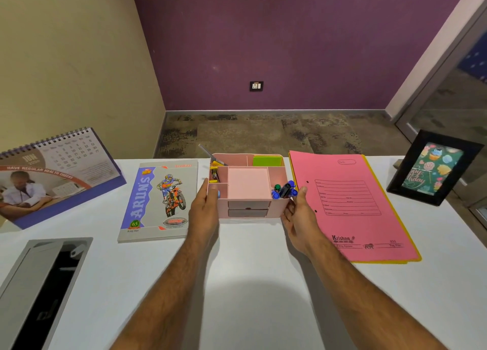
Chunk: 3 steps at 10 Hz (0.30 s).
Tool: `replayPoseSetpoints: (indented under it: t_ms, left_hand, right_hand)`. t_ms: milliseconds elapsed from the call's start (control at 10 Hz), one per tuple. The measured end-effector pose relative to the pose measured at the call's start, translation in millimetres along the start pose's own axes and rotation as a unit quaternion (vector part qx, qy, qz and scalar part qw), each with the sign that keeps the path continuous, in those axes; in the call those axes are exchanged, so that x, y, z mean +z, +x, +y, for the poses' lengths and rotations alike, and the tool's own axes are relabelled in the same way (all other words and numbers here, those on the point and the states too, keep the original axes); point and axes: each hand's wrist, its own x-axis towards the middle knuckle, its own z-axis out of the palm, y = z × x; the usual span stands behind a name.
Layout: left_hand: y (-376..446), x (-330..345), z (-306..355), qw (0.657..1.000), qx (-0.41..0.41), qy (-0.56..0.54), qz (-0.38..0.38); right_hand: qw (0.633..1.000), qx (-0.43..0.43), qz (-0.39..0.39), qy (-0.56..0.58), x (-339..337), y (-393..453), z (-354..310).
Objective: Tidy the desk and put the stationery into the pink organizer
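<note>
Organizer [247,191] sits square between your hands on the bench, its long side running across from left hand [204,208] to right hand [299,212], each curled around an end wall, both equally near, so slide it straight.

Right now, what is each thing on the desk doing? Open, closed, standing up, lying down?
Pink organizer: upright, drawers shut, compartments filled.
Left hand: holds its left side.
Right hand: holds its right side.
Notebook: closed, flat.
Pink folder: closed, flat.
Calendar: standing.
Photo frame: propped upright.
</note>
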Motion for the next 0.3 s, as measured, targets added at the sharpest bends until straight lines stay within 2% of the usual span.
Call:
replayPoseSetpoints:
  t_ms: [300]
  left_hand:
    - [-21, -14, 6, 0.999, -0.008, 0.053, -0.001]
  right_hand:
    - [1.000, -0.021, -0.004, -0.014, -22, -26, 11]
